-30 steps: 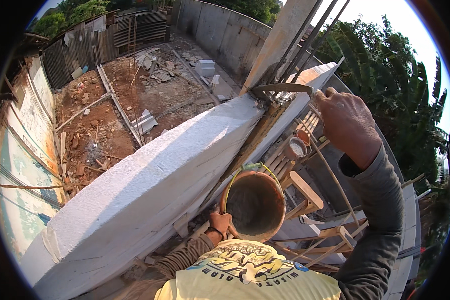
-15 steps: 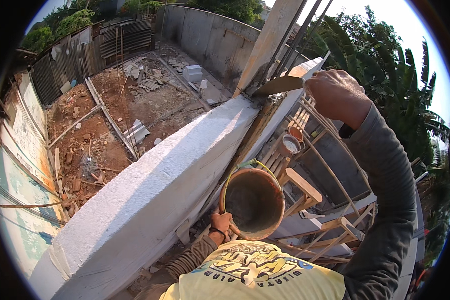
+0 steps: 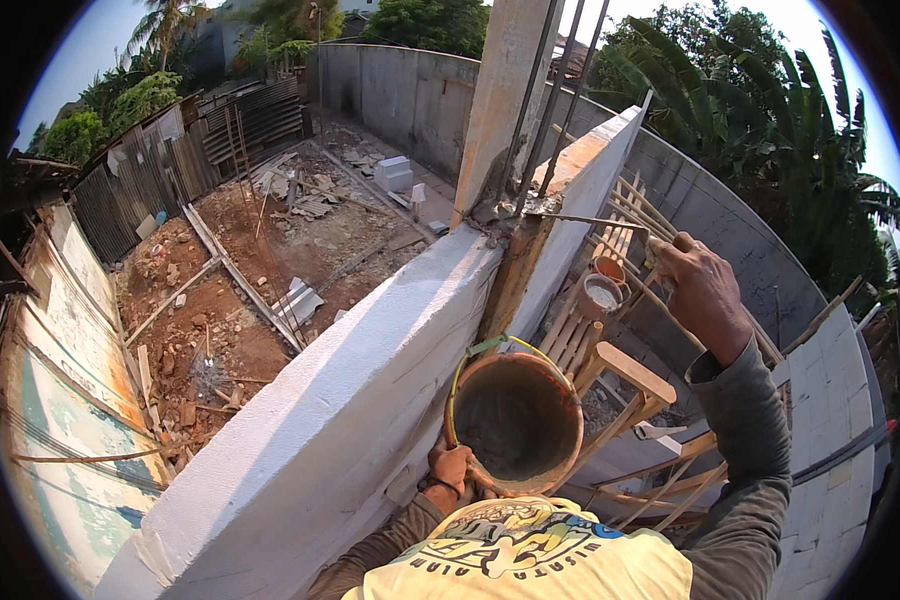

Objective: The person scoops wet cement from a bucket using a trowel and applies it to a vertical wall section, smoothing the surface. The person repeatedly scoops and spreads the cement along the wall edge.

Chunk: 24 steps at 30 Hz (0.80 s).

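A rough white block wall [image 3: 350,400] runs up to a grey concrete column [image 3: 505,90]. The left hand [image 3: 452,468] grips a round rusty bucket [image 3: 515,420] of wet grey mortar beside it. The right hand [image 3: 700,290] is closed on a thin flat trowel [image 3: 585,222].

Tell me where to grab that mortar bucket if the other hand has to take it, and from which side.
Take the bucket by its yellow-green wire handle, coming from above. It arcs over the open mouth on the far rim, while the left hand already grips the near rim and wet mortar fills the inside.
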{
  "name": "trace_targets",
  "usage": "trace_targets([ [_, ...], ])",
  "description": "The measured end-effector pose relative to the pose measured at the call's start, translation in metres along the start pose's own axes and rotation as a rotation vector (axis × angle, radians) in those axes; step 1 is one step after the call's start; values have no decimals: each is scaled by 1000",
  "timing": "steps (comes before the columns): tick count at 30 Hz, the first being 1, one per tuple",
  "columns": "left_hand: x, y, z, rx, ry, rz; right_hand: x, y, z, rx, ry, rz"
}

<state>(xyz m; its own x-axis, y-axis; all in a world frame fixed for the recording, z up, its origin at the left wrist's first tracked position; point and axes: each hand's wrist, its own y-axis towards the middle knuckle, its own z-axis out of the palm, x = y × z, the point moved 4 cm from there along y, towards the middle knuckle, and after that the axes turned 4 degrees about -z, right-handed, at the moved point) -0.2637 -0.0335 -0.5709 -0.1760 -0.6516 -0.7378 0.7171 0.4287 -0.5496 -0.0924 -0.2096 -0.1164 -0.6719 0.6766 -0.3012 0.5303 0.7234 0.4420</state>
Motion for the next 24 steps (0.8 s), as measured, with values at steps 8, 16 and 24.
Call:
trace_targets([
  [8,-2,-1,12,-57,-3,-52,-10,57,28,72,-139,-83],
  [16,4,7,24,-52,-49,-92,7,101,5,93,-208,-230],
  [24,1,16,38,-40,-48,-37,6,135,-22,164,-220,-308],
])
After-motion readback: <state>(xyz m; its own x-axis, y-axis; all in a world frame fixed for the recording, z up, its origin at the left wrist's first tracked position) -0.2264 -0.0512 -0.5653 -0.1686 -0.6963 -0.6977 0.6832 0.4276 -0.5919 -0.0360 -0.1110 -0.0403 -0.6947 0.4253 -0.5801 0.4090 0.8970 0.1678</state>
